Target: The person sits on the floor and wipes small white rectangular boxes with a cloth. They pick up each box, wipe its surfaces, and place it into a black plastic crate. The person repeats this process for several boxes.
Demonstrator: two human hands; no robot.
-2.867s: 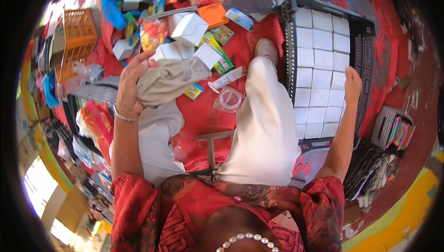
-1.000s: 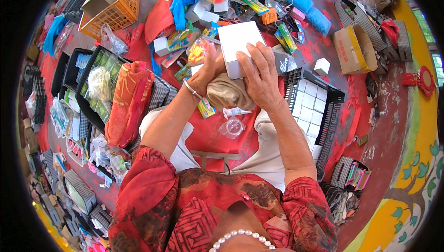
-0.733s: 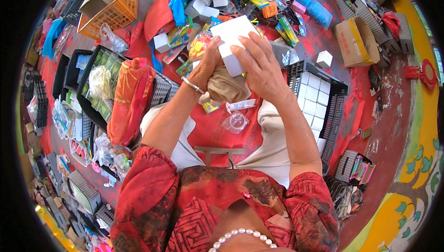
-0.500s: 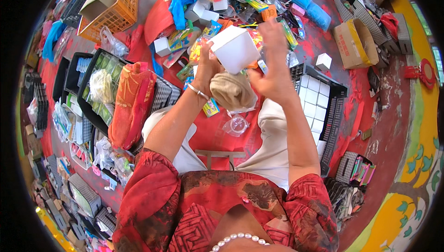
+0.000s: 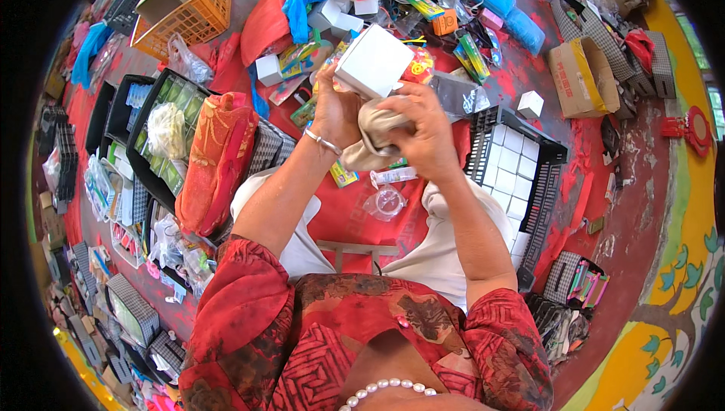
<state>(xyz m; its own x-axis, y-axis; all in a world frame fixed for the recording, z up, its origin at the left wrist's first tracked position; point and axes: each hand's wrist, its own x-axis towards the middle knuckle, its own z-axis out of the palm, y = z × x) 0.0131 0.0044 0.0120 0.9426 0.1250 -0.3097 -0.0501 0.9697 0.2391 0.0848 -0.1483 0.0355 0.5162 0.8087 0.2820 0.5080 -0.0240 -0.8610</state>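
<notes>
My left hand [image 5: 336,113] grips a plain white box [image 5: 374,61] from its left side, tilted in front of me. A beige cloth [image 5: 370,139] is bunched just below the box. The fingers of my right hand [image 5: 429,128] are closed on this cloth, close to the box's lower right. Between my legs, a clear round plastic item [image 5: 385,203] lies on the red floor covering, with a small whitish packet [image 5: 393,176] above it. Beside my right leg, a black crate [image 5: 555,177] holds rows of white boxes [image 5: 510,166].
Ahead lies a heap of packaged goods, with a blue cloth [image 5: 303,0] and blue packs [image 5: 521,30]. A single white box [image 5: 531,104] sits beyond the crate. On my left are an orange-red folded cloth [image 5: 219,158] and an orange basket [image 5: 215,7]. An opened carton [image 5: 574,79] stands far right.
My right hand was spread open and blurred to the right of the box; it has come down and closed on the cloth. The white box has tilted and shifted slightly.
</notes>
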